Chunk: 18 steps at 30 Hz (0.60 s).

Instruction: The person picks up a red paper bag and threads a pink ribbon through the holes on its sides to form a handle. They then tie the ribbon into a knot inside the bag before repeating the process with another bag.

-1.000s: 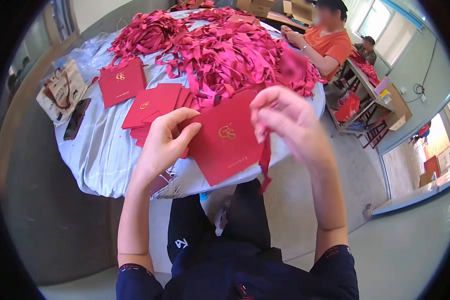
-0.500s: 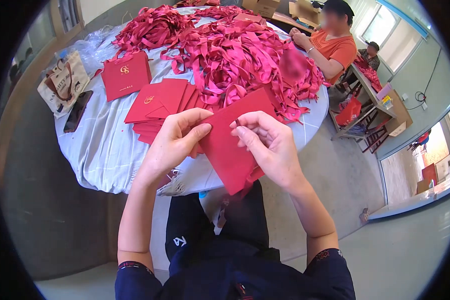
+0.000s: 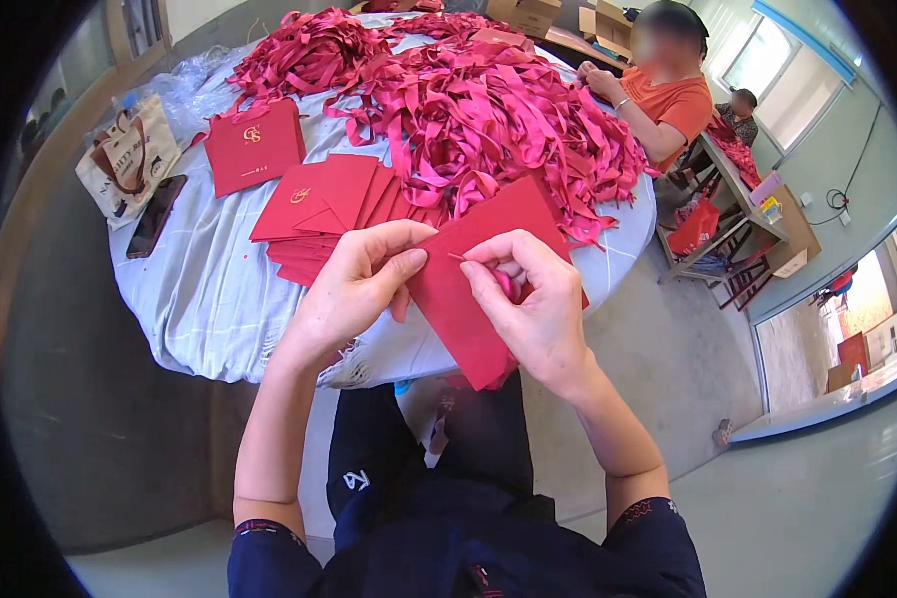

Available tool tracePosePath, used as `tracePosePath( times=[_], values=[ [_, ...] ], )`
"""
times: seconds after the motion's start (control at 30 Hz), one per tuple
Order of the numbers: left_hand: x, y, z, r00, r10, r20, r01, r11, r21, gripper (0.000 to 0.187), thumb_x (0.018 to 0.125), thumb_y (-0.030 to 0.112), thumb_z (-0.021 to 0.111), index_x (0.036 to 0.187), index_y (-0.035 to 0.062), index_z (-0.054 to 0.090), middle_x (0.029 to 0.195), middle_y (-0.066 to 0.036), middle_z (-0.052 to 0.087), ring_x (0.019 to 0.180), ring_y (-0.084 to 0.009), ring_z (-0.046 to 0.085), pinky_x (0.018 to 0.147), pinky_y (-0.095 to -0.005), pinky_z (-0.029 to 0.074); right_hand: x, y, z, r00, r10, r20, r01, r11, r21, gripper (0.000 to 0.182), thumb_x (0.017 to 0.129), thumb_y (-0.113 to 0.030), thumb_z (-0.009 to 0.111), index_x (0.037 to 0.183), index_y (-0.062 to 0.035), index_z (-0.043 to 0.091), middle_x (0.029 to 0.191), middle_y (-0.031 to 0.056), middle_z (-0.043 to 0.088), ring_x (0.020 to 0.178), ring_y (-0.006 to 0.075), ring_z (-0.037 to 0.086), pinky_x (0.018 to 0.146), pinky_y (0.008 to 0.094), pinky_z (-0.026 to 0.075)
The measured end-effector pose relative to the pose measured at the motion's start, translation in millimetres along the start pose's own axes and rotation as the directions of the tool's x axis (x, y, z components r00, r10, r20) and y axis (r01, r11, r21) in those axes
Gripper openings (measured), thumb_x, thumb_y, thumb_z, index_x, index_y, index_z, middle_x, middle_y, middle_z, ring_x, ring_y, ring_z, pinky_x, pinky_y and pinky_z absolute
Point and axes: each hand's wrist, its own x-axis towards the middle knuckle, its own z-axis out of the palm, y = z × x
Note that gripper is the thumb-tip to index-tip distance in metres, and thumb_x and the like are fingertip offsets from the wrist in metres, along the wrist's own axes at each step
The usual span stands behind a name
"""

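Note:
A red paper gift bag (image 3: 468,299), flat and slanted, is held over my lap at the table's front edge. My left hand (image 3: 354,284) pinches its upper left edge between thumb and fingers. Close over the bag's face, my right hand (image 3: 533,299) pinches a pink-red ribbon (image 3: 509,286). A short thin end of it pokes out past the thumb and fingertip, and a loop shows inside the curled fingers. Just beyond my left hand, a fanned stack of flat red bags (image 3: 314,204) lies on the table.
Pink-red ribbons (image 3: 498,120) heap over the white tablecloth (image 3: 194,309). A red bag with a gold logo (image 3: 255,149) stands at left, near a canvas tote (image 3: 128,164) and a phone (image 3: 156,216). A person in orange (image 3: 673,105) sits across at right; another person (image 3: 740,118) sits farther back.
My right hand has shifted slightly; a pink loop now shows in its fingers and a thin end points left. The held bag has tilted a little and its bottom corner moved right.

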Motion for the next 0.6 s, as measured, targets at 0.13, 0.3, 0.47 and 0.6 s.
tracePosePath(
  times=[0.13, 0.3, 0.47, 0.6],
  values=[
    [-1.6, 1.4, 4.8, 0.999, 0.035, -0.006, -0.035, 0.999, 0.007, 0.025, 0.094, 0.009, 0.054, 0.115, -0.0037, 0.058, 0.082, -0.004, 0.061, 0.056, -0.0063, 0.052, 0.048, -0.0198, 0.042, -0.1, -1.8, 0.9, 0.999, -0.041, -0.016, 0.041, 0.999, -0.026, 0.008, 0.081, 0.003, 0.067, 0.085, -0.0002, 0.06, 0.066, -0.0028, 0.057, 0.058, 0.0001, 0.049, 0.05, 0.0171, 0.037],
    [-4.1, 7.1, 14.6, 0.995, 0.072, -0.073, -0.062, 0.989, 0.131, 0.026, 0.089, 0.003, 0.06, 0.114, -0.0039, 0.058, 0.084, -0.004, 0.062, 0.057, -0.0041, 0.051, 0.049, -0.0191, 0.042, 0.6, 0.0, 0.6, 0.984, -0.177, -0.026, 0.169, 0.969, -0.178, 0.012, 0.078, 0.004, 0.068, 0.084, 0.0014, 0.058, 0.07, 0.0024, 0.055, 0.058, 0.0056, 0.052, 0.051, 0.0216, 0.041],
    [-5.7, 14.6, 28.7, 0.904, 0.421, -0.079, -0.297, 0.75, 0.591, 0.024, 0.081, -0.002, 0.062, 0.105, -0.0028, 0.062, 0.086, -0.011, 0.065, 0.069, -0.014, 0.06, 0.06, -0.0273, 0.048, 2.2, -13.0, -6.0, 0.957, -0.289, 0.0, 0.274, 0.908, -0.318, 0.013, 0.074, 0.005, 0.065, 0.081, 0.0014, 0.055, 0.073, 0.0113, 0.054, 0.057, 0.0229, 0.055, 0.053, 0.0323, 0.045],
    [-8.1, 23.1, 40.5, 0.866, 0.498, -0.03, -0.33, 0.617, 0.714, 0.023, 0.081, -0.002, 0.059, 0.104, -0.0019, 0.063, 0.091, -0.018, 0.065, 0.071, -0.0283, 0.063, 0.063, -0.0315, 0.049, 1.4, -14.2, -9.7, 0.951, -0.31, -0.002, 0.291, 0.892, -0.346, 0.014, 0.074, 0.006, 0.064, 0.082, 0.0017, 0.055, 0.073, 0.0116, 0.054, 0.058, 0.0241, 0.055, 0.053, 0.0331, 0.045]
  ],
)
